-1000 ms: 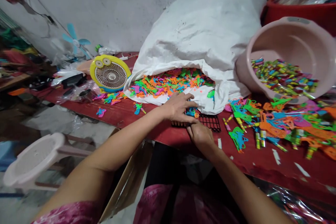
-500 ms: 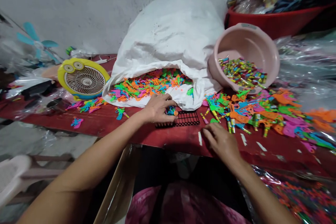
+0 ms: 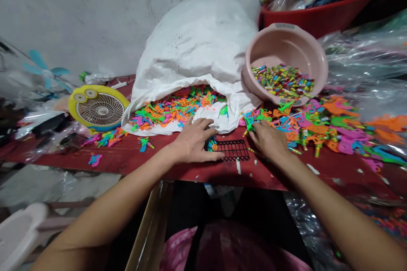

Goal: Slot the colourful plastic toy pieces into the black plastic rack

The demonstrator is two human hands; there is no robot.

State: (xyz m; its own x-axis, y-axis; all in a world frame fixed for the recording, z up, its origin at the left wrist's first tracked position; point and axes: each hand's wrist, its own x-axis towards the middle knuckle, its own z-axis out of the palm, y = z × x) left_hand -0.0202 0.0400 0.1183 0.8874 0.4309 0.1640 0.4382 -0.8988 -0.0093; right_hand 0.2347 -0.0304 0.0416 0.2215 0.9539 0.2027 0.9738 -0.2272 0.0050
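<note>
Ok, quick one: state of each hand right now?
Left hand: open, flat, holding nothing visible, fingertips beside the black plastic grid.
Right hand: curled, fingertips on a green plastic piece; can't tell if gripped.

- We wear a shiny magenta garment (image 3: pixel 179 249) with darker mottled patches across our front.
- A narrow dark band (image 3: pixel 194 241) runs down it.
- Our left hand (image 3: pixel 193 142), right hand (image 3: pixel 269 142) and forearms (image 3: pixel 114 203) are bare.
</note>
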